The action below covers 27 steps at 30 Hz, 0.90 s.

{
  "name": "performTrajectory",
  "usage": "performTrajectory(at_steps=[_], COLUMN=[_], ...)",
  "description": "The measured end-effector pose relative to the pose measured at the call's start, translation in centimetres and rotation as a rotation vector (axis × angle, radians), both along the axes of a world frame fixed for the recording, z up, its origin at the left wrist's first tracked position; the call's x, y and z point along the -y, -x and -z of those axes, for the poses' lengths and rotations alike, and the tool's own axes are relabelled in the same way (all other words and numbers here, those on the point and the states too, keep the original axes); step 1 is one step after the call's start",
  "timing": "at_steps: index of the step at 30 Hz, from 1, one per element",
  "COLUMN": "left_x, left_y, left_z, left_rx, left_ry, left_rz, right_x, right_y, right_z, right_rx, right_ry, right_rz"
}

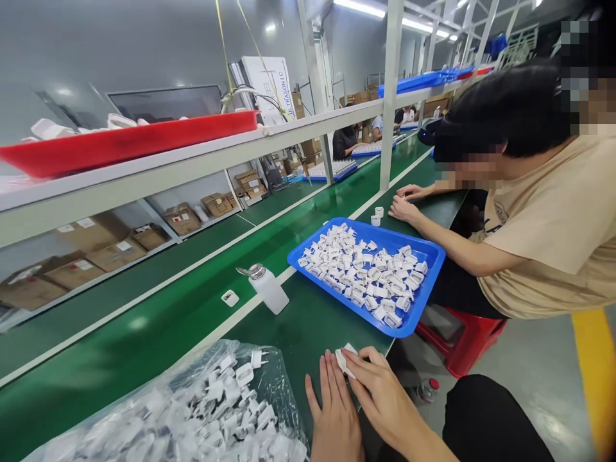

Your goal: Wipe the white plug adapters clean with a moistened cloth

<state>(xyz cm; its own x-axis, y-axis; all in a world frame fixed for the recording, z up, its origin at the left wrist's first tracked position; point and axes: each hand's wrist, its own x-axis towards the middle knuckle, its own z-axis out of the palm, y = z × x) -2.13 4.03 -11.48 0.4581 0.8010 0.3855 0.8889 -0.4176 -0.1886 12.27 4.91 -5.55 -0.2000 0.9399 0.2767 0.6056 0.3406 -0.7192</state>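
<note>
Right hand (380, 398) pinches a small white plastic plug piece (345, 360) at the fingertips, while the left hand (334, 417) lies flat and open on the smooth green mat (298, 321). Crinkly clear bag (192, 410) of the same blocky parts sits just left.

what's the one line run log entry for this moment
left hand flat on green table | right hand holds white plug part | clear bag of parts left | blue tray ahead

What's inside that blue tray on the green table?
The blue tray holds a loose heap of small white plug parts, spread over most of its floor. Whatever lies beneath the heap is covered.
</note>
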Motion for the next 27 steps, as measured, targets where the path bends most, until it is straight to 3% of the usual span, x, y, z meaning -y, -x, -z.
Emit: performTrajectory(at_steps=[8,17,27], left_x=[0.0,-0.8,-1.1], left_y=[-0.4,-0.3,-0.1], left_z=[-0.7,0.3,1.0], left_rx=[-0.054,-0.011,0.052], left_ry=[0.01,-0.028,-0.034], left_rz=[-0.016,-0.055,-0.02], right_x=[-0.8,1.1,-1.2], right_y=[-0.3,-0.2,-0.8], right_z=[1.5,3.3,-1.0], right_rx=[0.007,0.101,0.023], right_ry=[-0.06,-0.186,-0.064], right_rz=[-0.015,-0.035,-0.015])
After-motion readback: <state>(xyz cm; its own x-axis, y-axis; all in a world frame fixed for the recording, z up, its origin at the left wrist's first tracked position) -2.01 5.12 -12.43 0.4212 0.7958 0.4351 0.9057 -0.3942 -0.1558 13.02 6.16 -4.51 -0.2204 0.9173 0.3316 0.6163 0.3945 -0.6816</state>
